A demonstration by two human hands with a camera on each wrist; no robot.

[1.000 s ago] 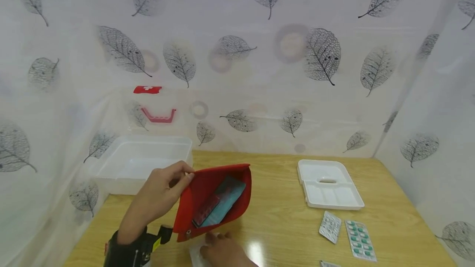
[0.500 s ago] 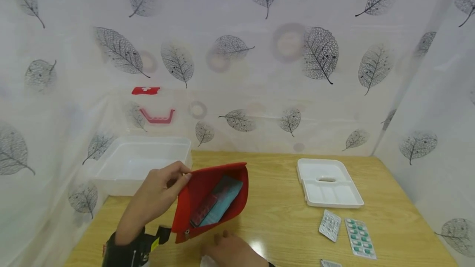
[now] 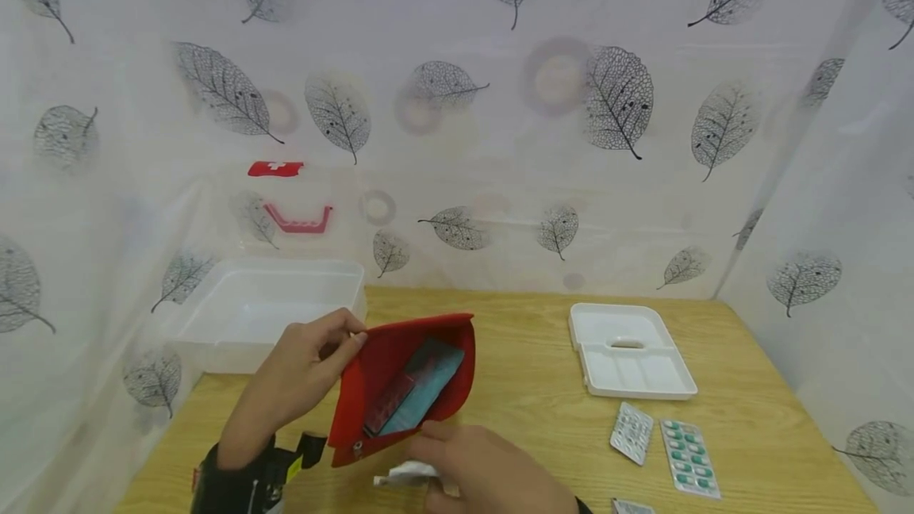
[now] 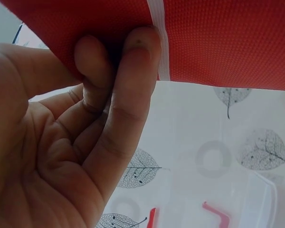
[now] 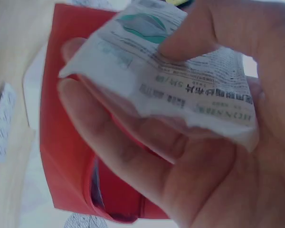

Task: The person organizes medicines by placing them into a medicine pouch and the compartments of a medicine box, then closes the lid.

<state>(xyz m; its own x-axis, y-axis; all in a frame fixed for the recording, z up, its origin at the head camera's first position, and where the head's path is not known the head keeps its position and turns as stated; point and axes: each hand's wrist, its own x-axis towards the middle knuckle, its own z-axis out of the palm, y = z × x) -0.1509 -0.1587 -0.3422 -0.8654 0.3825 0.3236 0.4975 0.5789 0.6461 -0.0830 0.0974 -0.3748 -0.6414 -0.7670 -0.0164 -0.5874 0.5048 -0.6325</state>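
On the far left sits the white bin [image 3: 221, 357], then comes the red pouch [image 3: 380, 355], mouth agape, and I'd call this filling job partway through: a dark red item [image 3: 389, 404] and a pale blue packet [image 3: 426, 393] lie inside already, while the white packet [image 3: 409, 473] isn't in yet. Further right, the white tray [image 3: 596, 375], a silver blister pack [image 3: 632, 432] and a green-capsule blister pack [image 3: 689, 457] lie apart on the bench [image 3: 550, 427]; whether they belong in the pouch too, I can't tell. Now the hands, left one first: the left hand [image 3: 303, 371] pinches the pouch's upper left corner, thumb and finger clamped on the fabric, well above the white packet. Then the right hand [image 3: 493, 466], thumb on top and fingers beneath, gripping that packet just below the pouch's near edge, outside the mouth; whether packet and pouch touch, I can't make out.
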